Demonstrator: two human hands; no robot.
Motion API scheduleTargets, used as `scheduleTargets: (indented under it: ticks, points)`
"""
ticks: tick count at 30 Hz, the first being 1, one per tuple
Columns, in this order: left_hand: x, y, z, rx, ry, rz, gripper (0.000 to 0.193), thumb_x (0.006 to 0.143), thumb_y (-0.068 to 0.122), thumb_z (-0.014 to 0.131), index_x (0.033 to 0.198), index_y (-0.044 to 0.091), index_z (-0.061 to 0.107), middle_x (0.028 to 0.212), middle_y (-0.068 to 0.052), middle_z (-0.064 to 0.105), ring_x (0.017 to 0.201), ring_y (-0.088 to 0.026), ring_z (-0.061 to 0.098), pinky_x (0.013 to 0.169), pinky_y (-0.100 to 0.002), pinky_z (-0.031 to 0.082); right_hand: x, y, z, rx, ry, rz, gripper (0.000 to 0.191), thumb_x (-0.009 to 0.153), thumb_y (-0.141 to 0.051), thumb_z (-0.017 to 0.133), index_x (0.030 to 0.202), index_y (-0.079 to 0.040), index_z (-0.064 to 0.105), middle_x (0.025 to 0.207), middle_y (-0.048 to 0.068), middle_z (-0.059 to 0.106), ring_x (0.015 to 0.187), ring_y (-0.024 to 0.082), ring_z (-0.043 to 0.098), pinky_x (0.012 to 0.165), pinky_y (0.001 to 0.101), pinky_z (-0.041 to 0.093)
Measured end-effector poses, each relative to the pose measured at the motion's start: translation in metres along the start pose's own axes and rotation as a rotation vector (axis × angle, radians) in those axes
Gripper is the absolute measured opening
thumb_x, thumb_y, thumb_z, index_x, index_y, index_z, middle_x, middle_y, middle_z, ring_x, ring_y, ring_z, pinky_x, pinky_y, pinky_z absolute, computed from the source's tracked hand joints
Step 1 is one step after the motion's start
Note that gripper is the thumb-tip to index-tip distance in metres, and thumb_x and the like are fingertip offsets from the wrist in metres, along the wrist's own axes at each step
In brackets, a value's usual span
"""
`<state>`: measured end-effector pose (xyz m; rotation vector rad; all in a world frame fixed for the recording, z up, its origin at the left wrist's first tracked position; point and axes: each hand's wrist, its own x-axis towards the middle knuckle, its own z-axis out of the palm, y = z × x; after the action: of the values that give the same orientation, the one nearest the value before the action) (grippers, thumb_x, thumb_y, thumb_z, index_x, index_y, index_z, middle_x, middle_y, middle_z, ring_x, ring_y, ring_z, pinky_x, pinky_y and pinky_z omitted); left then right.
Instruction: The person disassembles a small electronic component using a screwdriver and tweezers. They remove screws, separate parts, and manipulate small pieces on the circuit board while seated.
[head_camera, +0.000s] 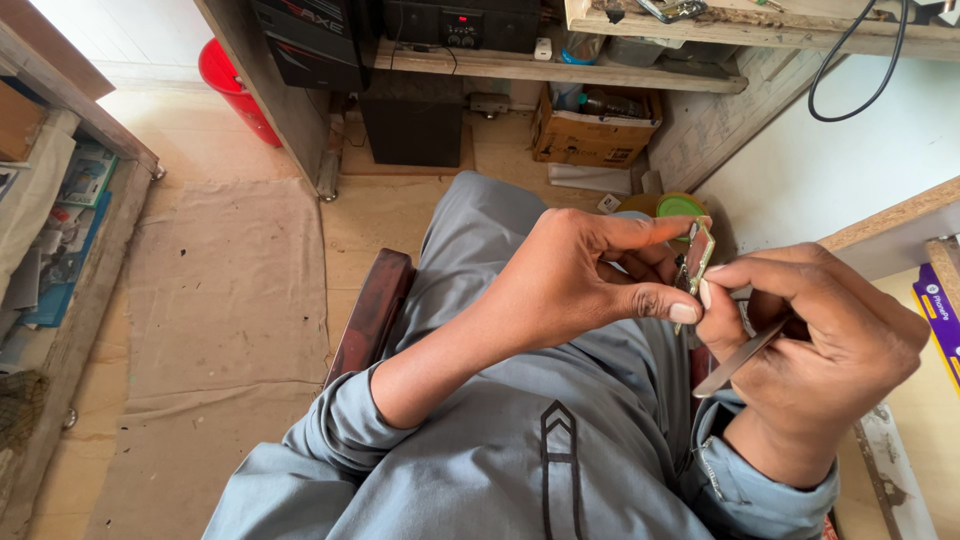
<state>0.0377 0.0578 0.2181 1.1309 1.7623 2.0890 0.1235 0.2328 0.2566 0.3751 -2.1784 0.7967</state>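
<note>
Two hands meet above the lap: the left hand (580, 275) pinches a small green circuit board (694, 265) by its edges between thumb and forefinger, held upright; the right hand (825, 350) is closed around metal tweezers (738, 356), its forefinger touching the board. A wooden bench edge (890, 222) runs close on the right; open cloth-covered floor (225, 290) lies left.

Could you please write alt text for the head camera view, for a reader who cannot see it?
A seated person's left hand pinches a small circuit board while the right hand holds metal tweezers beside it. Beyond are a cardboard box and a red bucket.
</note>
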Motion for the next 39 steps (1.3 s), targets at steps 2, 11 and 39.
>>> scheduleTargets:
  ticks: [2, 11, 39]
  points:
    - [0.0, 0.0, 0.0, 0.011, -0.003, 0.0, 0.065, 0.081, 0.026, 0.086, 0.138, 0.001, 0.067, 0.097, -0.007, 0.079, 0.088, -0.006, 0.072, 0.082, -0.024, 0.064, -0.001, 0.001, 0.001, -0.007, 0.003, -0.013, 0.017, 0.094, -0.003, 0.085, 0.095, 0.003, 0.069, 0.079, 0.009, 0.066, 0.056, 0.006, 0.053, 0.052, 0.0192, 0.036]
    - [0.001, -0.007, 0.0, -0.078, -0.051, -0.026, 0.065, 0.082, 0.023, 0.086, 0.139, -0.001, 0.065, 0.101, -0.01, 0.08, 0.091, -0.009, 0.073, 0.084, -0.026, 0.064, -0.005, 0.011, 0.005, 0.11, 0.014, 0.025, 0.013, 0.092, 0.004, 0.079, 0.092, 0.002, 0.066, 0.076, 0.006, 0.063, 0.059, 0.005, 0.052, 0.053, 0.0183, 0.035]
    - [0.0, -0.015, -0.006, -0.517, -0.209, 0.087, 0.06, 0.1, 0.003, 0.082, 0.152, -0.003, 0.052, 0.112, -0.006, 0.073, 0.11, -0.012, 0.068, 0.106, -0.03, 0.057, -0.015, 0.015, 0.001, 0.54, 0.117, 0.106, 0.024, 0.108, -0.012, 0.074, 0.099, 0.004, 0.058, 0.094, 0.018, 0.068, 0.07, 0.011, 0.059, 0.063, 0.0175, 0.044]
